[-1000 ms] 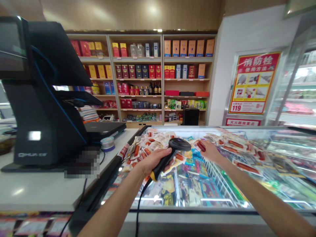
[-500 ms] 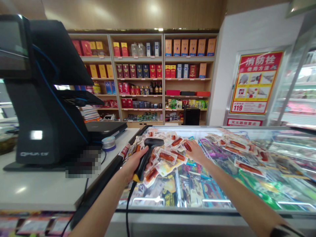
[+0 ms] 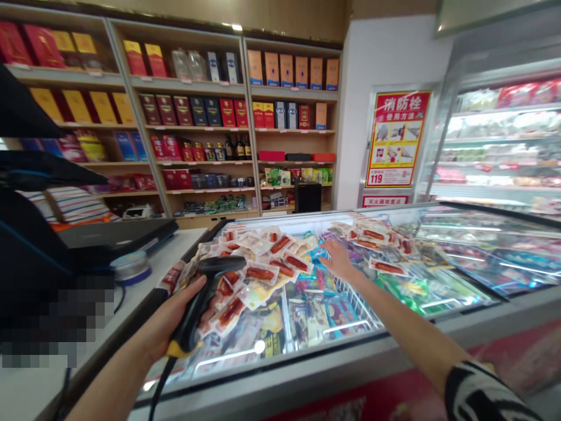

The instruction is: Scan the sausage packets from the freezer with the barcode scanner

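Observation:
A black barcode scanner (image 3: 205, 292) with a yellow base and a trailing cable is gripped in my left hand (image 3: 175, 316). Beneath and beyond it, a pile of vacuum-packed sausages (image 3: 262, 273) lies on the glass top of the freezer (image 3: 307, 345). My right hand (image 3: 338, 260) is just right of that pile, over the glass, fingers apart and nothing visible in them. One sausage pack (image 3: 298, 263) lies at the pile's right edge, nearest to those fingers. Farther right is a second, smaller group of packed sausages (image 3: 372, 235).
To the left, a counter (image 3: 153, 298) carries a black checkout machine (image 3: 26, 245) and a round tub (image 3: 130, 268). Bagged goods in wire baskets (image 3: 362, 304) show under the glass. Shelves of boxes (image 3: 197, 111) stand behind, with a red fire-hydrant sign (image 3: 397, 140) on the wall.
The view has swung right and closer. My right hand has let go of a sausage pack at the pile's right edge and moved off to its right. The scanner stays in my left hand.

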`<move>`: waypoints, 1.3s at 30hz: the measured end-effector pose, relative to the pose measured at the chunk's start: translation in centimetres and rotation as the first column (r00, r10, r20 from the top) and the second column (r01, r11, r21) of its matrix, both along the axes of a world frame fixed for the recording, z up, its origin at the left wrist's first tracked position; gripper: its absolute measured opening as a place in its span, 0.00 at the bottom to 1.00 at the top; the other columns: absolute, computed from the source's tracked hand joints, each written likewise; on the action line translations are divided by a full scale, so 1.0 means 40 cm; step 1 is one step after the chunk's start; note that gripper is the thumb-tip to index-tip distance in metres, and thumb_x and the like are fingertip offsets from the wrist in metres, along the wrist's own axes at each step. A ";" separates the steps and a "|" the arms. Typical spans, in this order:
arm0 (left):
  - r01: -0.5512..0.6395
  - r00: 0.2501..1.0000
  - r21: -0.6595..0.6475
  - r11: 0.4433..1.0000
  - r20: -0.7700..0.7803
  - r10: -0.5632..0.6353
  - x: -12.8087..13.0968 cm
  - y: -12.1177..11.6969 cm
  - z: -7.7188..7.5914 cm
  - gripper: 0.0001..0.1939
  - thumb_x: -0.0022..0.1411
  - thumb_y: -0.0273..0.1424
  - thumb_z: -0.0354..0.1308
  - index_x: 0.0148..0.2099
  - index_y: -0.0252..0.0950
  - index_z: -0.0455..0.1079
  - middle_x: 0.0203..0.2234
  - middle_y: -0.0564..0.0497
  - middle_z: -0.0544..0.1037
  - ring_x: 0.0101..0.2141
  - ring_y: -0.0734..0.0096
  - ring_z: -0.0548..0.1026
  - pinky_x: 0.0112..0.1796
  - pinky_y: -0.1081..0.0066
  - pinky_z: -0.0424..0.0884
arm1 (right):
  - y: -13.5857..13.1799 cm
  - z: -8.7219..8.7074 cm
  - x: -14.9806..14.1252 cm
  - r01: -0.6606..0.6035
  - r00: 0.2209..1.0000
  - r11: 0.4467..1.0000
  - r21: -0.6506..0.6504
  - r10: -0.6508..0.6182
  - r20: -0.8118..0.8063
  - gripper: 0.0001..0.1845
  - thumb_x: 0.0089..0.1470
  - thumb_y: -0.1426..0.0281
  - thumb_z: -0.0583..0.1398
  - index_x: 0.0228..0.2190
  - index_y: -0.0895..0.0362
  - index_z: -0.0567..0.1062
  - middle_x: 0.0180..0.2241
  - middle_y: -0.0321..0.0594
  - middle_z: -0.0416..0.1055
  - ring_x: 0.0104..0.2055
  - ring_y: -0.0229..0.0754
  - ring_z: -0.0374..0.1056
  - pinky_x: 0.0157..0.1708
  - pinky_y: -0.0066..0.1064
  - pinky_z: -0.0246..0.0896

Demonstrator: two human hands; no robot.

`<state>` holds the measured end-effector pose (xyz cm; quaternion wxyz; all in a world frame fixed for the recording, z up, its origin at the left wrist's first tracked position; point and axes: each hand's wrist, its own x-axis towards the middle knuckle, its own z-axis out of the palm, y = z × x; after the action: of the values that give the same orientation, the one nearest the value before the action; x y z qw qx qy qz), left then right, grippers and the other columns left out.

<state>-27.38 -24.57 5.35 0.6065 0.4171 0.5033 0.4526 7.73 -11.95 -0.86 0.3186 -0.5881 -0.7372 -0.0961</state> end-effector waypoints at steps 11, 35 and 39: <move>0.174 0.985 0.049 0.983 0.008 -0.175 0.167 0.034 0.032 0.15 0.51 0.41 0.50 0.25 0.32 0.63 0.14 0.51 0.68 0.13 0.78 0.64 0.14 0.78 0.61 | -0.130 -0.071 0.459 0.380 0.924 0.876 -0.297 -0.341 0.175 0.20 0.45 0.59 0.51 0.41 0.51 0.69 0.38 0.42 0.69 0.38 0.47 0.64 0.34 0.34 0.55; 0.351 0.930 0.187 0.918 0.049 -0.366 0.208 0.046 0.047 0.18 0.50 0.44 0.50 0.30 0.31 0.62 0.19 0.52 0.68 0.14 0.80 0.64 0.15 0.78 0.57 | 0.009 0.071 -0.015 -0.132 0.987 0.961 0.242 0.151 -0.059 0.20 0.41 0.73 0.52 0.41 0.58 0.68 0.34 0.42 0.60 0.38 0.40 0.59 0.43 0.31 0.53; 0.337 0.933 0.225 0.914 0.050 -0.356 0.198 0.045 0.043 0.18 0.50 0.44 0.50 0.29 0.31 0.62 0.19 0.51 0.68 0.15 0.80 0.64 0.15 0.78 0.57 | 0.018 0.074 -0.021 -0.139 0.986 0.964 0.226 0.156 -0.062 0.21 0.41 0.74 0.52 0.41 0.54 0.67 0.34 0.40 0.60 0.39 0.41 0.59 0.43 0.32 0.53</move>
<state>-19.46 -22.76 7.07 0.6511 0.5413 0.3423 0.4074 6.89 -11.22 2.09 0.4175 -0.4958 -0.7503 -0.1299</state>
